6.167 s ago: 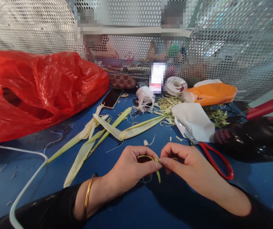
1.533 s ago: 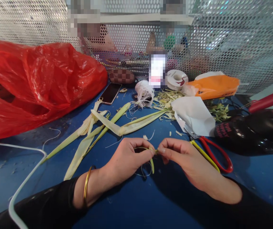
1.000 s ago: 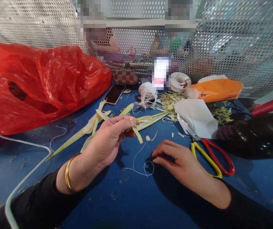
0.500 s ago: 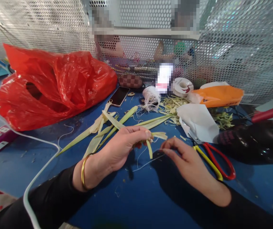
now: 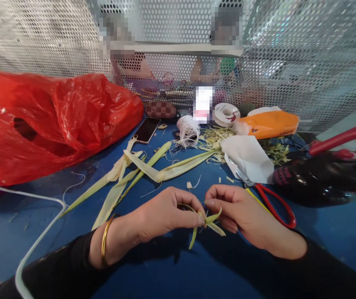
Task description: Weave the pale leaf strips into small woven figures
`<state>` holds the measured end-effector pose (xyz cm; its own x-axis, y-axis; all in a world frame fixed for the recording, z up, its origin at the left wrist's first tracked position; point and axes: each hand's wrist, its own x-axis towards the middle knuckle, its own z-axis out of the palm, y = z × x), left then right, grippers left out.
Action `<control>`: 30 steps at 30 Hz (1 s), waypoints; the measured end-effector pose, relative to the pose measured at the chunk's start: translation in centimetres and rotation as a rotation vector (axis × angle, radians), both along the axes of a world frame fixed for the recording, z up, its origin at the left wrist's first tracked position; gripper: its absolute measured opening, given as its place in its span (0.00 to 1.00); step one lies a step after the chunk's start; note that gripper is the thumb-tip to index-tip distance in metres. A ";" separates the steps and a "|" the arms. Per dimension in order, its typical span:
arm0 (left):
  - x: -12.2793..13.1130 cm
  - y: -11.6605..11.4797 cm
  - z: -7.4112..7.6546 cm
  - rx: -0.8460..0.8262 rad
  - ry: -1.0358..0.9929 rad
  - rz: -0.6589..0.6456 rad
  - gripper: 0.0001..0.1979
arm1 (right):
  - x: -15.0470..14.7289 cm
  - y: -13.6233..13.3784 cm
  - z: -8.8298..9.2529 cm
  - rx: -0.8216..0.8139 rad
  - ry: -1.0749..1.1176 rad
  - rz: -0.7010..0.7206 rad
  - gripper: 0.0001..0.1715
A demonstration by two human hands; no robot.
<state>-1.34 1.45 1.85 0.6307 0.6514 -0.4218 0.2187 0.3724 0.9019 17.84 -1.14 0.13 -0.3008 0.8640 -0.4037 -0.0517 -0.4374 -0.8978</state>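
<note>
Blue bench (image 5: pixel 321 232), strewn with trimmings; red plastic bag (image 5: pixel 56 120) at far left; long leaf strips (image 5: pixel 153 170) lying unworked mid-bench; left hand (image 5: pixel 165 214) and right hand (image 5: pixel 243 211), fingertips together, both pinching one small leaf piece (image 5: pixel 207 220), partly folded with its ends loose, just above the near bench.

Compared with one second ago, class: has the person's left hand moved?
Yes. The left hand has drawn back toward the person, clear of the long pale-green leaf strips, meeting the right hand at a small green leaf piece.
</note>
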 end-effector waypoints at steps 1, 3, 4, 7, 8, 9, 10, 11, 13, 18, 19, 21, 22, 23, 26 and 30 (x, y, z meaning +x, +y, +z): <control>0.0 0.0 0.0 0.009 0.013 0.000 0.04 | 0.0 0.0 0.1 -0.001 0.003 0.005 0.16; 0.1 -0.1 0.0 0.008 0.006 0.020 0.04 | 0.1 0.1 0.2 -0.002 -0.002 0.004 0.17; 0.1 -0.1 0.0 -0.003 -0.017 0.033 0.04 | 0.2 0.2 0.2 0.001 -0.005 0.000 0.17; 0.0 0.2 -0.1 -0.077 -0.132 0.090 0.05 | 0.4 0.3 0.1 0.026 -0.002 -0.016 0.15; -0.1 0.3 -0.1 -0.118 -0.173 0.117 0.05 | 0.5 0.4 0.1 0.036 0.003 -0.020 0.15; -0.1 0.4 -0.1 -0.160 -0.210 0.147 0.05 | 0.6 0.4 0.1 0.044 0.005 -0.023 0.15; -0.1 0.5 0.0 -0.196 -0.244 0.179 0.06 | 0.6 0.5 0.1 0.051 0.006 -0.026 0.14; -0.1 0.6 0.0 -0.223 -0.274 0.208 0.06 | 0.7 0.6 0.2 0.058 0.002 -0.028 0.14; -0.1 0.7 0.1 -0.243 -0.314 0.254 0.06 | 0.8 0.7 0.2 0.082 -0.028 -0.030 0.15; -0.1 0.7 0.2 -0.224 -0.305 0.389 0.04 | 1.5 1.0 0.3 0.335 -0.359 -0.026 0.08; -0.1 0.7 0.2 -0.225 -0.303 0.418 0.03 | 1.7 1.1 0.2 0.440 -0.471 -0.033 0.08; -0.1 0.7 0.1 -0.221 -0.296 0.461 0.03 | 2.1 1.1 0.1 0.649 -0.668 -0.037 0.08; -0.1 0.7 0.1 -0.217 -0.287 0.467 0.03 | 2.2 1.0 0.0 0.728 -0.729 -0.030 0.08; -0.1 0.7 0.1 -0.214 -0.274 0.457 0.04 | 2.2 0.9 0.0 0.776 -0.759 -0.016 0.08; 0.3 0.4 -0.1 -0.238 -0.253 0.357 0.05 | 1.7 0.6 0.1 0.766 -0.728 0.042 0.09; 0.8 -0.2 -0.8 -0.378 -0.246 0.205 0.05 | 0.7 0.1 0.7 0.615 -0.601 0.043 0.08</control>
<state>-0.52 1.25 1.06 0.6159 0.6024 -0.5078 -0.0956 0.6969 0.7108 18.53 -1.08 0.80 -0.2240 0.9741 0.0315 0.5139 0.1456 -0.8454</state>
